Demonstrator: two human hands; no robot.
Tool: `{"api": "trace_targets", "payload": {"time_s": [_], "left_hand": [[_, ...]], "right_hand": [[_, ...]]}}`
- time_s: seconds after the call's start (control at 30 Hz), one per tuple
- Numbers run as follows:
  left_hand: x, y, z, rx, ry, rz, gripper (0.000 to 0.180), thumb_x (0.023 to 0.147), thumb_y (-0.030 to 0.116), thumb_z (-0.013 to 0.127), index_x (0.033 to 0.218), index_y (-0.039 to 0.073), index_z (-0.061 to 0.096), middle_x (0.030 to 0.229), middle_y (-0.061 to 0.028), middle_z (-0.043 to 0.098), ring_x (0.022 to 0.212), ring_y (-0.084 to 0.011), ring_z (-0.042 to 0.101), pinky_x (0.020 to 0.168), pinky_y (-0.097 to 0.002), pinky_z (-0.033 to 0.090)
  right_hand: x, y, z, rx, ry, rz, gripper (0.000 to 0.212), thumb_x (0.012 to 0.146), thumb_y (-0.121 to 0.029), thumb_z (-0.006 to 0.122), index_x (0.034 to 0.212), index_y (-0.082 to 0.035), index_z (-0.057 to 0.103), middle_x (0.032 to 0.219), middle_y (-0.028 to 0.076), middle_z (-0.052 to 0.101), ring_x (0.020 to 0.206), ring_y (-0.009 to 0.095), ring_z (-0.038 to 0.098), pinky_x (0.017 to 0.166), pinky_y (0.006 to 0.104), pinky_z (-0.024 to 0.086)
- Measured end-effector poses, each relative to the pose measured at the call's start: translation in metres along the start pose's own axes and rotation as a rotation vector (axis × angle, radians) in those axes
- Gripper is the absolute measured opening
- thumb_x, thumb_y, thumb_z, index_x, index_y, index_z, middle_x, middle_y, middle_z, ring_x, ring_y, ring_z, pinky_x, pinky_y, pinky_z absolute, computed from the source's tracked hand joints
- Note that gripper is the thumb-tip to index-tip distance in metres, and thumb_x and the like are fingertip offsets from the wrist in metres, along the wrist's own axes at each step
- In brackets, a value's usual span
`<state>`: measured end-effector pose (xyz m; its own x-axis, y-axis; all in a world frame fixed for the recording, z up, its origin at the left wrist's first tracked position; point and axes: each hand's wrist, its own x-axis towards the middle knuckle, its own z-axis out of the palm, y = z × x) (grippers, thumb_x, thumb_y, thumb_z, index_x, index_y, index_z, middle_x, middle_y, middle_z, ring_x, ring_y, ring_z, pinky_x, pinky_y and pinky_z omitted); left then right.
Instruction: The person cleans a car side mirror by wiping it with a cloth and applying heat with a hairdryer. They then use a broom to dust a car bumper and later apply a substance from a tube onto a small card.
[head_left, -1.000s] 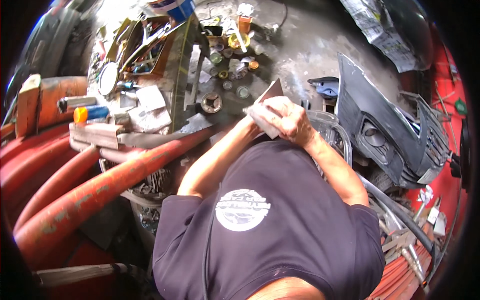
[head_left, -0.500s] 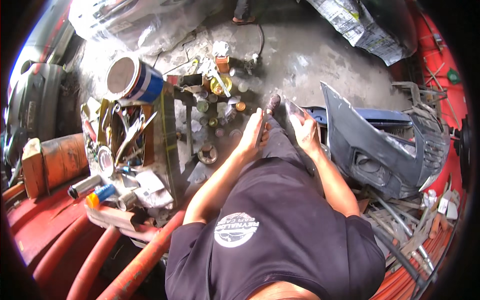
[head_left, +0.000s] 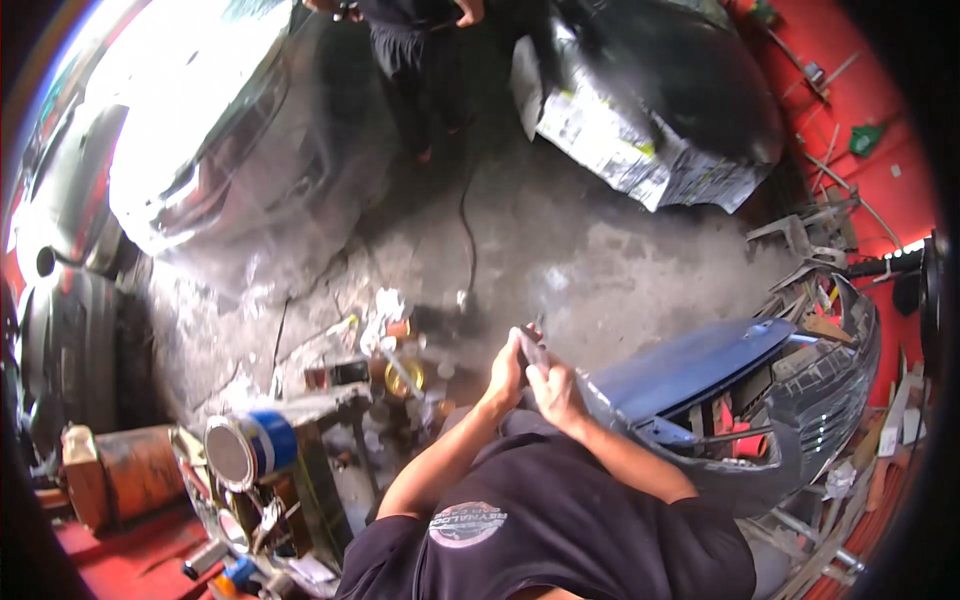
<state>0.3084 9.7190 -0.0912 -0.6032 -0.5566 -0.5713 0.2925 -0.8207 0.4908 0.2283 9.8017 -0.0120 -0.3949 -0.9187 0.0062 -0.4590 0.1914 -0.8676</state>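
My left hand (head_left: 507, 373) and my right hand (head_left: 557, 394) are close together in front of my body, almost touching. Between them is a thin, flat grey piece (head_left: 533, 349), its exact kind too blurred to tell. My right hand grips its lower end, thumb laid along it. The fingers of my left hand are closed against its left side; whether a second piece lies in that palm is hidden. Just right of my hands lies a blue car panel (head_left: 690, 372), next to a dark grey bumper (head_left: 835, 385).
Left stands a cluttered bench with a blue paint can (head_left: 262, 447) on it. Several small cans, one a yellow tin (head_left: 404, 378), stand on the floor. Ahead are a plastic-covered car (head_left: 190, 120), a paper-masked car (head_left: 620, 140), a hose (head_left: 466, 235) and another person (head_left: 410, 70).
My hands, apart before with a flat piece in each, have come together. The view has tilted up, bringing in more of the cars, floor and the other person.
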Motion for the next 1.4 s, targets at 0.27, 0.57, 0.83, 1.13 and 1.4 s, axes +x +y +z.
{"api": "trace_targets", "payload": {"time_s": [0.27, 0.57, 0.83, 1.13, 1.4], "left_hand": [[0.081, 0.089, 0.038, 0.264, -0.055, 0.271, 0.072, 0.109, 0.060, 0.023, 0.149, 0.006, 0.049, 0.143, -0.0084, 0.059, 0.130, -0.0213, 0.054, 0.112, -0.0359, 0.040], [0.171, 0.230, 0.021, 0.519, -0.041, 0.497, 0.074, 0.109, 0.058, 0.024, 0.147, 0.000, 0.049, 0.137, -0.0141, 0.061, 0.121, -0.0218, 0.059, 0.108, -0.0353, 0.045], [0.309, 0.432, -0.038, 0.154, 0.105, 0.507, 0.060, 0.112, 0.043, 0.039, 0.154, 0.001, 0.040, 0.116, -0.0047, 0.064, 0.095, -0.0109, 0.058, 0.082, -0.0267, 0.050], [0.328, 0.595, -0.121, 0.250, 0.539, 0.778, 0.045, 0.111, 0.030, 0.043, 0.143, 0.000, 0.055, 0.117, -0.0097, 0.069, 0.102, -0.0135, 0.060, 0.092, -0.0304, 0.050], [0.312, 0.668, -0.173, 0.056, 1.009, 0.994, 0.062, 0.109, 0.045, 0.047, 0.147, -0.004, 0.047, 0.124, -0.0132, 0.066, 0.107, -0.0186, 0.060, 0.103, -0.0331, 0.046]], "right_hand": [[0.146, -0.017, -0.011, -0.119, 0.109, -0.183, 0.034, 0.094, -0.005, 0.051, 0.125, 0.002, 0.061, 0.097, 0.024, 0.064, 0.079, 0.044, 0.065, 0.068, 0.0482, 0.052], [0.310, -0.023, 0.056, -0.081, 0.127, -0.326, 0.026, 0.095, -0.005, 0.050, 0.114, 0.003, 0.065, 0.097, 0.024, 0.065, 0.087, 0.045, 0.065, 0.073, 0.0497, 0.054], [0.576, -0.067, 0.156, -0.186, -0.071, -0.248, 0.028, 0.099, -0.017, 0.049, 0.118, -0.005, 0.067, 0.098, 0.023, 0.070, 0.086, 0.039, 0.070, 0.073, 0.0474, 0.057], [0.717, -0.158, 0.299, 0.088, -0.412, -0.538, 0.037, 0.093, -0.006, 0.054, 0.127, -0.006, 0.069, 0.094, 0.018, 0.067, 0.084, 0.037, 0.067, 0.075, 0.0437, 0.054], [0.786, -0.190, 0.396, 0.207, -1.073, -0.459, 0.030, 0.095, -0.011, 0.058, 0.120, 0.004, 0.066, 0.093, 0.022, 0.070, 0.083, 0.034, 0.070, 0.077, 0.0431, 0.055]]}}
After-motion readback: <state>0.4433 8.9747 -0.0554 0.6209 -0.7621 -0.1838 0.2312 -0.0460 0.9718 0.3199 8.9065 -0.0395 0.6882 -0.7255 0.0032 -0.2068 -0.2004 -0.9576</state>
